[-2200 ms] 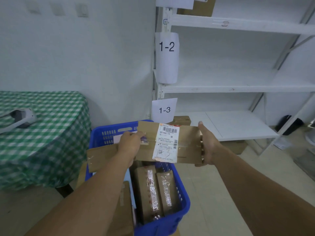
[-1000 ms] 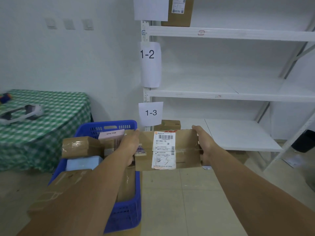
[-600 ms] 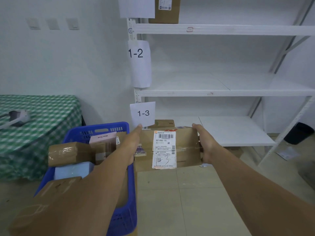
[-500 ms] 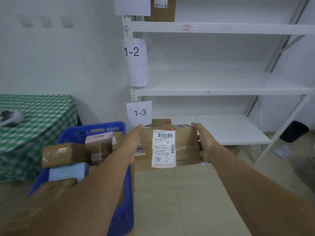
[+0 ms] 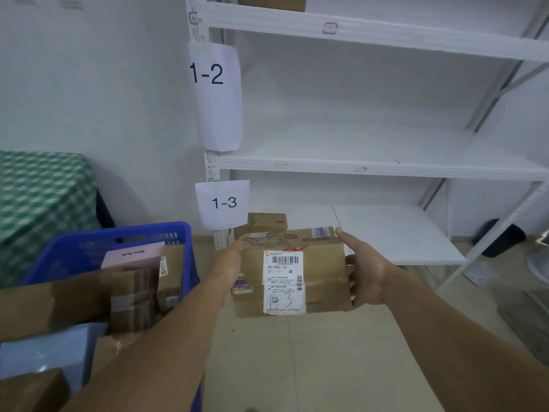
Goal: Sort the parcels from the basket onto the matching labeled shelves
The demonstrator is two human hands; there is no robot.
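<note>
Your left hand and right hand grip opposite ends of the brown cardboard parcel, its long axis running side to side, white shipping label facing you, held above pale floor tiles. Beyond your hands stands the white metal shelf rack with paper tags "1-2" and "1-3". Left of your left hand, the blue plastic basket holds more boxes.

A white metal shelving unit stands on the tiled floor, its 1-3 shelf carrying one small cardboard box at its left end, the 1-2 shelf bare.
</note>
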